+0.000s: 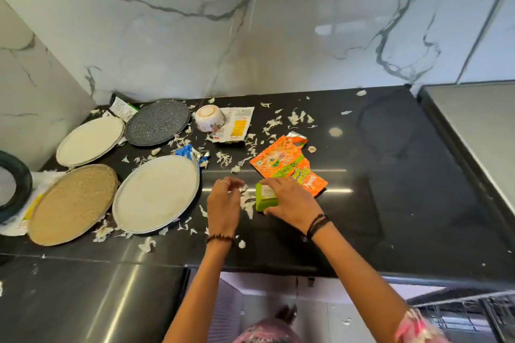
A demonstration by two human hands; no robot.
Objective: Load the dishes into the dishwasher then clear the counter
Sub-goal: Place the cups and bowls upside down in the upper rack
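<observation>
Black counter [362, 203]: four plates [156, 193] lie left of the green packet [266, 199], still unloaded. Judgement: sweep the peel scraps [246, 202] against the packet, lift together. Right hand [292, 203] curls over the packet, gripping it. Left hand [223, 203], just left of it, fingers loosely bent, holds nothing certain.

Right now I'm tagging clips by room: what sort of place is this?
Most likely a home kitchen: a black counter against a marble wall, plates and a bowl among food wrappers, and a dishwasher rack below.
</observation>
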